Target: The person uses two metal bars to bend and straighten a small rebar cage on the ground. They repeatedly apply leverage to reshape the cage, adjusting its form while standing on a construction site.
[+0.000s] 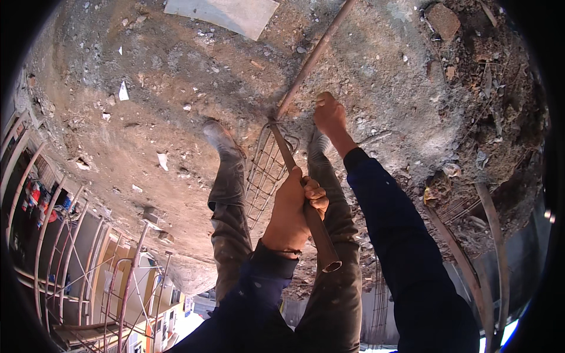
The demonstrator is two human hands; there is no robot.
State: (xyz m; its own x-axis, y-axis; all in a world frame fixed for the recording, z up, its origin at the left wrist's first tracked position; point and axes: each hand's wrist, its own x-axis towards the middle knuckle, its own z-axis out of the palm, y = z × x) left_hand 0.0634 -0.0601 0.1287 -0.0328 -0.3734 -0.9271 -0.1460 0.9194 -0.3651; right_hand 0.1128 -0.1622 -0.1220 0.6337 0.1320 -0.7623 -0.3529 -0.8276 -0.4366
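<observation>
My left hand [292, 210] is wrapped round a brown metal pipe [321, 238], whose open end points back toward me. The pipe's far end reaches the top of a rebar cage [262, 176] between my legs. From about that spot a long reddish-brown pole [315, 59] runs away over the ground; I cannot tell whether it joins the pipe. My right hand [331, 115] is closed, held out just right of the cage's end and above my right foot. Whatever it may hold is hidden or too thin to see.
Rough dirt ground with stones and pale scraps lies all around. A grey flat sheet [226, 15] lies far ahead. Rubble and debris [482, 100] heap up on the right, near long curved poles [494, 235]. Scaffold frames [126, 294] stand at the lower left, by a building.
</observation>
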